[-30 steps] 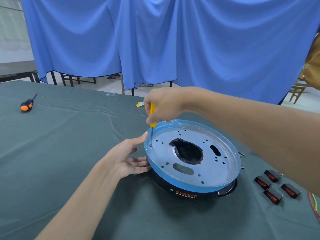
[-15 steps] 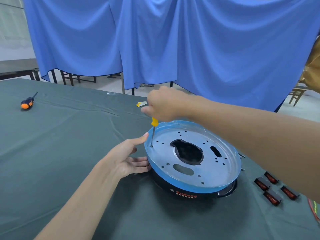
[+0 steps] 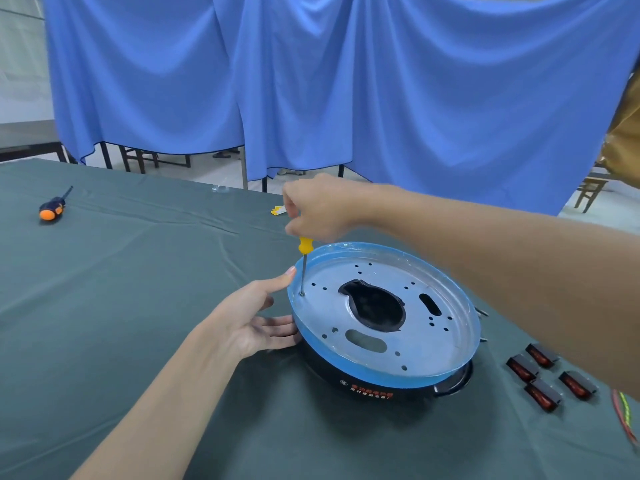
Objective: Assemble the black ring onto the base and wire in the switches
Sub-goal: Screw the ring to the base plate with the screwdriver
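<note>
right now the right hand is closed around the top of a small yellow screwdriver, held upright, with its tip down at a hole near the left edge of the base. the left hand is spread wide and holds nothing; its palm and fingers press flat against the left side of the base, thumb lying along the rim just beside the screwdriver shaft.

the base is a round metal plate with a blue-filmed rim, and it sits on top of the black ring, which shows beneath its front edge with orange lettering. so the step in hand looks like fastening plate and ring together with a screw at the left edge; whether a screw sits under the tip is too small to tell. the next move likely calls for steady downward pressure and turning while the left hand stops the base from spinning, then shifting to another hole round the rim.

four switches lie loose to the right of the base, near it, not yet wired, with coloured wires further right at the frame edge. a second screwdriver with an orange handle lies well apart to the far left of the base. the green cloth in front of and left of the base is open, giving room to turn it; the table's far edge lies behind the base.
</note>
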